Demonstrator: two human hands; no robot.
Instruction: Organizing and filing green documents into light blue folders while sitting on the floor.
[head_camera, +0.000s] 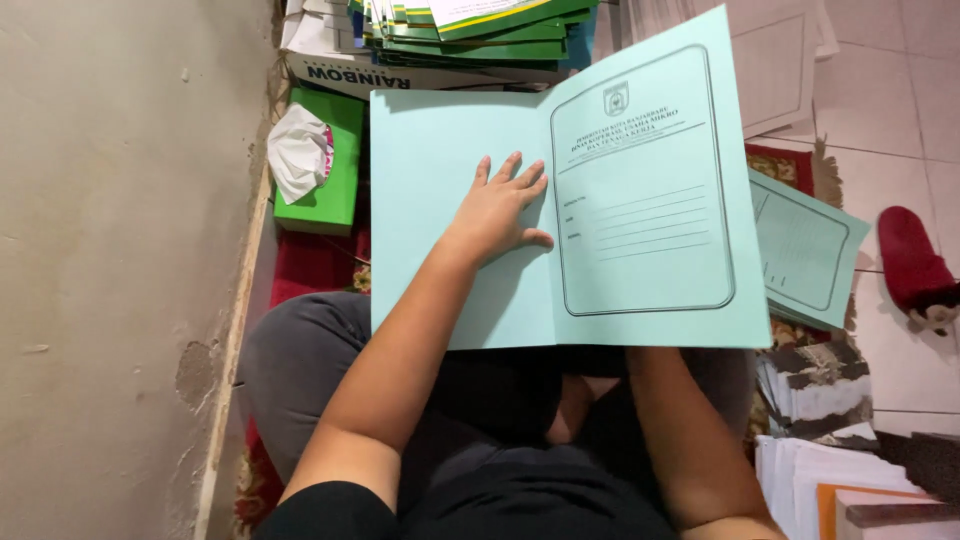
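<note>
Head view, looking down at a seated person's lap. A light-green paper folder (560, 215) lies opened out flat across the knees, its printed cover panel on the right and its blank panel on the left, the centre fold running between them.

The left hand (497, 212) rests palm-down on the blank panel, just left of the fold; its fingers (512, 170) are spread and straight, pressing on the sheet and grasping nothing. The left forearm crosses the near edge of the folder from the lower left.

The right hand is hidden beneath the cover panel; only its forearm shows, going under the near edge of the folder. Whether those fingers are released or clenched cannot be told.

Surroundings: a second folder (808, 250) of the same colour lies partly under the right edge of the open one. A green tissue box (335, 175) with a white tissue pulled up stands on the floor beside the wall (120, 250), just left of the folder. A stack of green books (470, 35) lies beyond the folder's far edge. A red slipper (910, 265) lies on the tiled floor, well apart at the right. Stacks of white paper (800, 475) sit near the right knee.
</note>
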